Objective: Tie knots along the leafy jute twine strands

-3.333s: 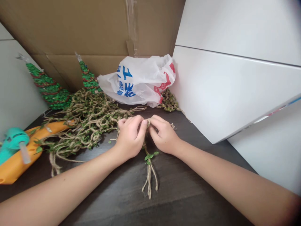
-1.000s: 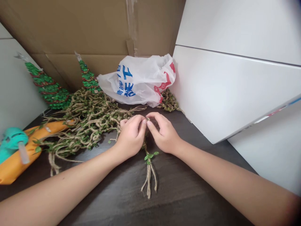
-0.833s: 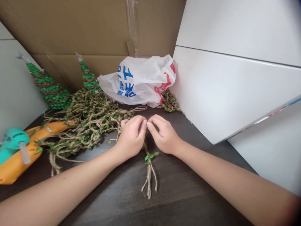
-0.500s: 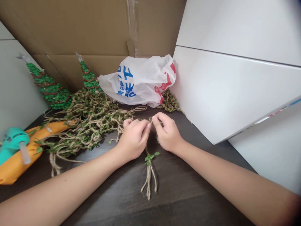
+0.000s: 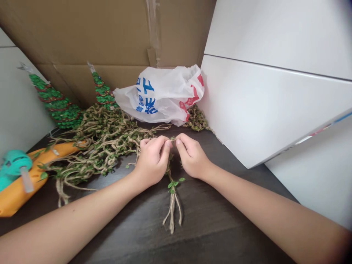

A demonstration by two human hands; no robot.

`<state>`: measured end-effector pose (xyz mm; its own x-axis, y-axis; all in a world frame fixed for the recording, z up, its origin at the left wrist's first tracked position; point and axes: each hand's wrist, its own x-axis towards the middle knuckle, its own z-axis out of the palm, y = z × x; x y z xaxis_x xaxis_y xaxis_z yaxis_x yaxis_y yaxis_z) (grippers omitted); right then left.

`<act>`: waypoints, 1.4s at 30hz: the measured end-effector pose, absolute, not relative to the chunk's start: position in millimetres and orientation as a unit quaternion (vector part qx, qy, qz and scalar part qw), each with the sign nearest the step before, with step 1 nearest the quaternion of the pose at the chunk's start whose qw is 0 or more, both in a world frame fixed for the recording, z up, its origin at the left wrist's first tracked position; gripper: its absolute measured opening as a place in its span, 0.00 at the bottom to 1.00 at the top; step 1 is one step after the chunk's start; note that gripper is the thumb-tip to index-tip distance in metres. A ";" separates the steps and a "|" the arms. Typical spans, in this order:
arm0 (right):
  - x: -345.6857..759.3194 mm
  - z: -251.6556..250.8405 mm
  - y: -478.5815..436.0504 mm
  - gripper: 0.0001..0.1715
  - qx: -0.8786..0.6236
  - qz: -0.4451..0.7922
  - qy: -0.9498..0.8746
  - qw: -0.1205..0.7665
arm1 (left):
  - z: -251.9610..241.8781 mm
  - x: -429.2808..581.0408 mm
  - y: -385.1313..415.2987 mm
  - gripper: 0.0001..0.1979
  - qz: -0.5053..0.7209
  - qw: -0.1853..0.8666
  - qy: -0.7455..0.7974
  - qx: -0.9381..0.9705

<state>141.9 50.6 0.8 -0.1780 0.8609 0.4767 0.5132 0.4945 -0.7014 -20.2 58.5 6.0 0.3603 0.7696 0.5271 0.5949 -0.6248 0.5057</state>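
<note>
My left hand [image 5: 154,159] and my right hand [image 5: 191,156] face each other above the dark tabletop, thumbs and forefingers pinched. A short stretch of leafy jute twine [image 5: 173,139] spans the small gap between their fingertips, so both hands grip it. Below them hangs or lies more of the twine, ending in a cluster of green leaves [image 5: 173,185] and several loose tan strands [image 5: 172,212] on the table. My fingers hide much of the middle of the piece. Beside my left hand lies a large tangled heap of similar leafy twine [image 5: 110,143].
Two green tinsel trees [image 5: 56,101] stand at the back left. An orange holder [image 5: 23,190] with a teal glue gun [image 5: 16,165] lies at the left. A white plastic bag [image 5: 165,95] covers part of another twine pile [image 5: 196,119]. Cardboard [image 5: 96,33] and white panels [image 5: 261,106] enclose the table.
My hands have drawn slightly apart, and more of the twine shows between the fingertips. The left hand shifted a little left; the heap and other objects have stayed in place.
</note>
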 end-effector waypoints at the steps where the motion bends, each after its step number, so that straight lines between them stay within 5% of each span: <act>1: 142.0 0.4 51.1 0.12 -0.464 0.198 -0.742 0.441 | 5.9 -20.2 58.0 0.12 0.380 0.114 0.401 0.826; 9: 142.3 -1.5 53.1 0.13 -0.449 0.207 -0.752 0.437 | 9.6 -20.8 54.4 0.12 0.422 0.166 0.357 0.817; 16: 139.5 -2.6 47.3 0.12 -0.444 0.096 -0.819 0.350 | 9.8 -20.7 54.6 0.10 0.400 0.138 0.406 0.810; 23: 139.1 -3.3 45.7 0.13 -0.440 0.086 -0.832 0.328 | 9.6 -20.4 56.3 0.18 0.376 0.171 0.409 0.814; 42: 144.1 3.1 44.5 0.17 -0.356 0.211 -0.756 0.507 | 9.7 -17.3 57.7 0.15 0.333 0.118 0.467 0.810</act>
